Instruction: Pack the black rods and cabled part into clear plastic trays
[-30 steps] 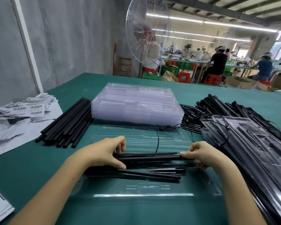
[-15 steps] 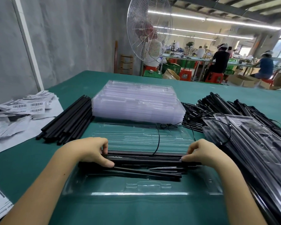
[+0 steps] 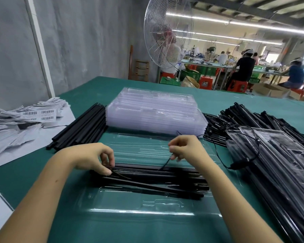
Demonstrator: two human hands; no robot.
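An open clear plastic tray (image 3: 144,206) lies on the green table in front of me. Several black rods (image 3: 153,179) lie across its middle. My left hand (image 3: 93,157) pinches the left end of a thin black cable (image 3: 121,175) lying on the rods. My right hand (image 3: 184,148) is raised a little above the rods and pinches the cable (image 3: 165,163) where it rises from them. The cable runs on to the right to a small black connector (image 3: 239,163).
A stack of empty clear trays (image 3: 154,111) stands behind. Loose black rods (image 3: 81,130) lie at its left, a pile of cabled rods (image 3: 239,120) at its right. Packed trays (image 3: 277,155) are stacked at the right. Barcode labels (image 3: 30,114) sit far left. A fan stands beyond.
My right hand left the rods' right end, rose and moved left, now pinching the cable. My left hand shifted from gripping the rods' end to pinching the cable there.
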